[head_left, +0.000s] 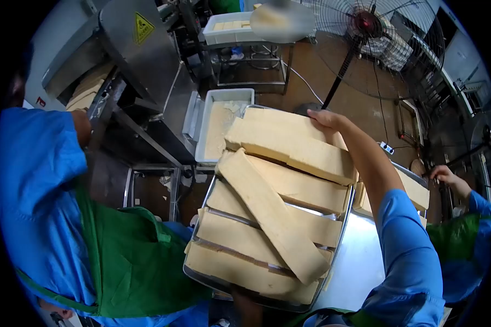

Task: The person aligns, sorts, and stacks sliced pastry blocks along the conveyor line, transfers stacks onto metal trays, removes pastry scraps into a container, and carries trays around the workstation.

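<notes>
Several long pale-yellow slabs lie on a metal tray [333, 261] in the middle of the view. One slab [275, 215] rests diagonally across the others. At the far edge, my right hand [328, 121] is closed around the back of the farthest slab [289, 136]; part of its fingers is hidden. Below the near edge of the tray, a dark, blurred part of my left hand or forearm [248, 308] shows, with its fingers hidden under the tray.
A co-worker in a green apron [125, 261] stands left beside a steel machine [142, 54]. Another co-worker's hand [444, 174] is at right, near more slabs [412, 191]. A white bin [204, 136] stands beyond the tray. A large fan [365, 23] stands behind.
</notes>
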### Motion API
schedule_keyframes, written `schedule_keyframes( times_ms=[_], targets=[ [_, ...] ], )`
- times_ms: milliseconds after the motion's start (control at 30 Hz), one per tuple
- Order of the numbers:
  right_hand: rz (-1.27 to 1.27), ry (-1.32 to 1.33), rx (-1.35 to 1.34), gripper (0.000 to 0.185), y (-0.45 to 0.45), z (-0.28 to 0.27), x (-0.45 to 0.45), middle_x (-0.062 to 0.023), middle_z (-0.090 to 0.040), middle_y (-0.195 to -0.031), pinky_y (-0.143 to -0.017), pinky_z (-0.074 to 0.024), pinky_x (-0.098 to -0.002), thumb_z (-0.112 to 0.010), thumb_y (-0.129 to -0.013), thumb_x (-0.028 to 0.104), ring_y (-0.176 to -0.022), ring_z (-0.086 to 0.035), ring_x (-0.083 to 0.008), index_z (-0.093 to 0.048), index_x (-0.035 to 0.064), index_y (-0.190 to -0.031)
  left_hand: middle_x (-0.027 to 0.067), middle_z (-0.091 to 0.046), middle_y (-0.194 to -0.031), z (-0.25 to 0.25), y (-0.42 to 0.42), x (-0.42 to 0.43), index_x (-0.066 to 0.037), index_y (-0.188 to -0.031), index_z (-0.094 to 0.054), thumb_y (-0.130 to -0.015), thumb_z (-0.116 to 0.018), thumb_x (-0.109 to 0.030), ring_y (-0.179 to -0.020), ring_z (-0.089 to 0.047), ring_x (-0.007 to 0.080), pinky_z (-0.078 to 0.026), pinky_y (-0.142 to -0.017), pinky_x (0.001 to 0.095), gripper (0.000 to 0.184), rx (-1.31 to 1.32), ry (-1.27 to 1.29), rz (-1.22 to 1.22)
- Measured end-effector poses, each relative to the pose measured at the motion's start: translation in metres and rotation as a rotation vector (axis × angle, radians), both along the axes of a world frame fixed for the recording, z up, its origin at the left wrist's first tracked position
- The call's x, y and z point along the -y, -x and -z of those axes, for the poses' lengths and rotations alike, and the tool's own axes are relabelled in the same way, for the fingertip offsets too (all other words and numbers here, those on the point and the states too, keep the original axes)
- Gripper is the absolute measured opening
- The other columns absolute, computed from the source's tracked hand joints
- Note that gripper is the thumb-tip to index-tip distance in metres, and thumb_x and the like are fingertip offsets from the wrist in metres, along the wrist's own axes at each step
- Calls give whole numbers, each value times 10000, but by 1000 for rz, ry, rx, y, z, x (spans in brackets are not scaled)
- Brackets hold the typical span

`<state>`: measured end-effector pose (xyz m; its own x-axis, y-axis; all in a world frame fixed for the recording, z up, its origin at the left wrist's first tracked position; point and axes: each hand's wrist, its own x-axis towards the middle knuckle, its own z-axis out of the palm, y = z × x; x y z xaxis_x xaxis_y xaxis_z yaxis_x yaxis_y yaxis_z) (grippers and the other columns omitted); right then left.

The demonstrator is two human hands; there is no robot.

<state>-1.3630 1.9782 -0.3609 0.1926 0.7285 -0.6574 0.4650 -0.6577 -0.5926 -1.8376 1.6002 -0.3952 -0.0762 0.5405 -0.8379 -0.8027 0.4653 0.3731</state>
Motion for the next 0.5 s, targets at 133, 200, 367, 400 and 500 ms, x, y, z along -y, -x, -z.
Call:
schedule_keyframes(
  times_ms=[133,200,367,400,500],
  targets=[
    [-258,-363,493,446,15,-14,17,-115,-650,-884,-747,-436,-389,-457,-909,425,-805,-566,-265,-634,19,-854,86,-569,-928,-40,-3,-8,-81,-1154,-492,-960,-341,-450,-868,-571,237,-493,-777,368,443,154,-152,-62],
    [-32,-435,435,481,11,-10,20,-138,-652,-1032,-779,-461,-387,-477,-880,460,-951,-601,-288,-650,18,-958,97,-604,-1014,-37,0,-5,-41,-1193,-503,-947,-392,-416,-949,-576,263,-457,-878,392,462,-78,-275,31],
    [-60,-217,233,683,33,-115,73,-149,-633,-939,-767,-470,-367,-421,-850,643,-900,-590,-241,-667,15,-958,115,-549,-1024,13,62,32,-26,-1155,-496,-908,-463,-408,-940,-519,281,-415,-873,440,456,-214,-53,112],
    [-54,-214,210,704,43,-136,93,-152,-624,-918,-768,-470,-371,-412,-843,666,-884,-583,-239,-670,19,-948,118,-545,-1034,4,68,32,-23,-1160,-493,-910,-459,-402,-950,-515,282,-411,-878,438,455,-264,-53,145],
    [20,-317,257,770,60,-200,172,-265,-547,-1177,-924,-406,-406,-350,-887,617,-1121,-511,-332,-589,-80,-1109,127,-533,-1063,-35,61,13,-15,-1176,-482,-917,-447,-386,-977,-505,284,-401,-894,434,454,-452,-128,316]
  ],
)
